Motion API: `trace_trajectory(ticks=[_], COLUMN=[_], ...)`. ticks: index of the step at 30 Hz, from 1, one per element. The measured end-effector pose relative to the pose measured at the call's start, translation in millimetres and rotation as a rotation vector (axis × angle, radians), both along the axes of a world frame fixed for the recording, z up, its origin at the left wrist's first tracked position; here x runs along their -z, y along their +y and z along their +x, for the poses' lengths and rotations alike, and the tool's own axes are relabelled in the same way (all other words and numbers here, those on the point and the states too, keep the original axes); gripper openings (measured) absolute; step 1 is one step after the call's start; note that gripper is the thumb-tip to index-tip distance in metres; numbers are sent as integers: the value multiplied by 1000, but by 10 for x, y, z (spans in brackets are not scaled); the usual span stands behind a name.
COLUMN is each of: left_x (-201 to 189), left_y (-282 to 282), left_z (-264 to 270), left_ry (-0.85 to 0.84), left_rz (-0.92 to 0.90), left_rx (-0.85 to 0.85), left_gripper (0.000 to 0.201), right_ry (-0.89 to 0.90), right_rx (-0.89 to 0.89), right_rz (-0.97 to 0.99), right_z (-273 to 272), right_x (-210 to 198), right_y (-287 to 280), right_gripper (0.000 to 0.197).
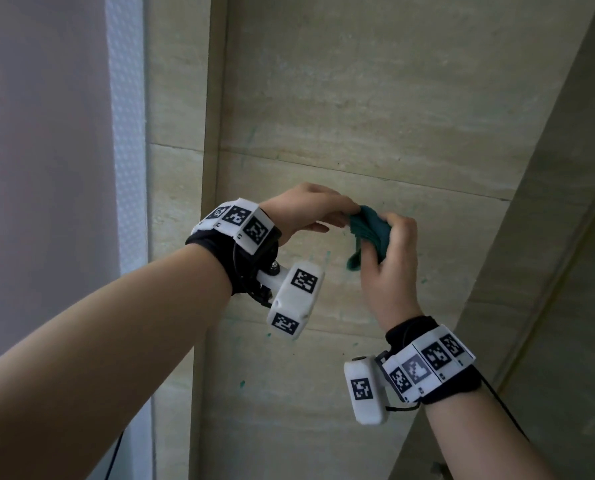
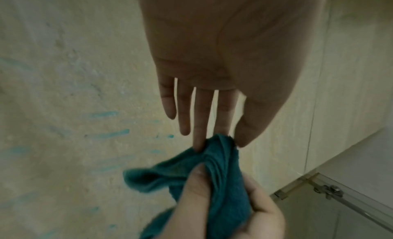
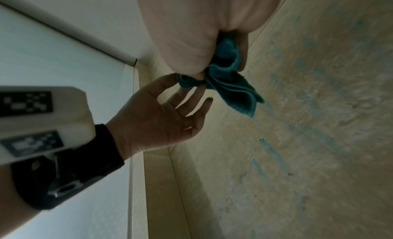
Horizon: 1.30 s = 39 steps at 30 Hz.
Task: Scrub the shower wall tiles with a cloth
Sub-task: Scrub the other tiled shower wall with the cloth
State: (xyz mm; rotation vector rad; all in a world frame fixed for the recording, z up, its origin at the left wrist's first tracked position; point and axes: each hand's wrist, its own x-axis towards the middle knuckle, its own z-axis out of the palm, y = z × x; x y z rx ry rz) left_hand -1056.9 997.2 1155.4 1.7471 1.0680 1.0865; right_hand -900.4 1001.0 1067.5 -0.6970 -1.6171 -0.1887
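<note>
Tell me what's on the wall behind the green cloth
Behind the cloth, bunched in the right hand and pinched by the left hand, the beige tile wall shows teal streaks. The patch directly behind cloth and hands is hidden.

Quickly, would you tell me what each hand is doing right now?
Left hand: pinches one end of the green cloth with its fingertips.
Right hand: grips the bunched cloth, fingers curled round it.
</note>
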Motion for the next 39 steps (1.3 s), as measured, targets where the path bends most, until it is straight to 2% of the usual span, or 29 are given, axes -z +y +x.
trace_trajectory(ticks=[2, 4, 5, 7, 10, 13, 16, 18, 21, 25, 28, 31, 34, 35, 39], left_x=[-30, -43, -37, -5, 15, 41, 80, 89, 103, 117, 121, 125, 132, 136, 143], left_y=[32, 94, 140, 232, 378, 460, 520, 559, 610, 646, 666, 678, 683, 687, 711], left_z=[-78, -171, -221, -305, -367, -356, -394, -430, -471, -484, -471, -489, -503, -503, -496], left_ry=[-134, -273, -277, -150, 120, 336, 423, 488, 607, 629, 635, 634, 638, 639, 634], left_rz=[75, 242, 346, 554, 763, 744, 707, 702, 711, 724, 732, 747, 757, 758, 754], left_rx=[-115, -307, -405, -539, -597, -617, -622, -622, -642, -650, -656, -651, -653, -654, -657], left_gripper=[14, 11, 10, 18, 45, 73, 94, 101, 103, 103, 103, 103, 103, 103, 104], right_ry=[-20, -19, -17, -18, -23, -26, 5, 54, 146, 202, 121, -51, -221, -193, 156], right_rx=[72, 104, 115, 140, 173, 201, 247, 293, 377, 430, 403, 310, 300, 346, 495], right_rz=[42, 55, 60, 64, 42, 34, 53, 78, 116, 71, 49, 40, 4, -2, 2], right_z=[8, 22, 34, 66, 118, 159, 215, 272, 363, 326, 79, -160, -94, 2, 312], right_x=[-34, -74, -93, -119, -140, -162, -227, -296, -385, -378, -288, -200, -222, -264, -502], right_y=[32, 70, 95, 167, 276, 358, 410, 444, 524, 646, 660, 651, 649, 655, 670], right_gripper=[33, 31, 31, 33, 36, 32, 29, 27, 25, 28, 31, 36, 40, 40, 29])
